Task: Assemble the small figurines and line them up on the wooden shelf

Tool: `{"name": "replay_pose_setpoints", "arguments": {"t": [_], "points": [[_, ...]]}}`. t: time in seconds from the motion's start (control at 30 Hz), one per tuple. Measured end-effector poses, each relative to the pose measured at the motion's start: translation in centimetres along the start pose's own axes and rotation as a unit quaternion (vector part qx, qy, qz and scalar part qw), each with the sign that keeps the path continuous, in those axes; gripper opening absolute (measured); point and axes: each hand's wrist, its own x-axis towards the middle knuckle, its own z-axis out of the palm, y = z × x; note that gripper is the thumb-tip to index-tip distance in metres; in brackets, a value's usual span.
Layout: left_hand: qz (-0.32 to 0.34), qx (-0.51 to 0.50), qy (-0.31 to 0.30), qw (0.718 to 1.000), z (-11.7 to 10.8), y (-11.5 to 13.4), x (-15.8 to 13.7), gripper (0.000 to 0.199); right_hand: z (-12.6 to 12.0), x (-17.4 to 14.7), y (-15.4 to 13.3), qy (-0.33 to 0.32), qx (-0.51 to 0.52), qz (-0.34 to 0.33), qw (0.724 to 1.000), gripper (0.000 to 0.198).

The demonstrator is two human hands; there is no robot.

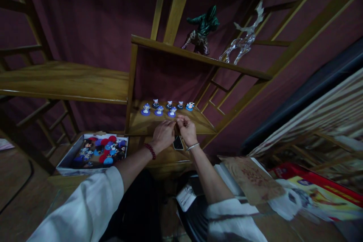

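Note:
My left hand (163,136) and my right hand (187,131) meet at the front of a wooden shelf (141,125). The fingers of both are closed and drawn together; whatever lies between them is hidden or too small to name. Just beyond the fingertips stands a purple-based figurine (172,112), with two like it, one in the middle (159,110) and one at the left (145,109). Behind them is a row of small dark-based figurines (169,104), ending at the right in a blue-based one (190,106). Below my hands lies a phone (178,143).
A cardboard box (64,160) of jumbled red, blue and purple figurines sits at left. On the upper shelf board (176,50) stand a green-hooded statue (203,30) and a clear deer ornament (241,43). Packages and a red box (292,170) lie at right.

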Motion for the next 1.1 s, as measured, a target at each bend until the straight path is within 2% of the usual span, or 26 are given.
{"name": "replay_pose_setpoints", "arguments": {"t": [0.13,0.27,0.4,0.53,0.87,1.03,1.1], "points": [[0.012,-0.027,-0.001,1.000,-0.7,0.0,-1.1,0.030,0.7,-2.0,-1.1,0.007,0.029,-0.013,0.999,0.030],[0.053,-0.050,0.006,0.997,-1.5,-0.7,-3.2,0.031,1.8,-4.7,-2.4,0.040,0.014,-0.032,0.999,0.029],[0.093,-0.057,0.023,0.994,-2.3,-1.7,-5.7,0.031,3.4,-7.7,-3.4,0.061,0.021,-0.049,0.997,0.026],[0.100,-0.041,0.032,0.994,-2.9,-2.9,-7.9,0.026,5.3,-10.2,-3.9,0.074,0.024,-0.048,0.996,0.023],[0.059,0.002,0.034,0.998,-3.7,-6.2,-12.4,0.019,9.8,-14.2,-3.4,0.039,0.020,-0.053,0.998,0.022],[0.013,0.003,0.018,1.000,-4.0,-8.1,-14.8,0.021,11.6,-16.2,-3.5,-0.017,0.008,-0.042,0.999,0.022],[-0.027,-0.004,-0.002,1.000,-4.0,-9.2,-15.8,0.022,12.6,-16.9,-3.4,-0.048,0.003,-0.038,0.998,0.024]]}}
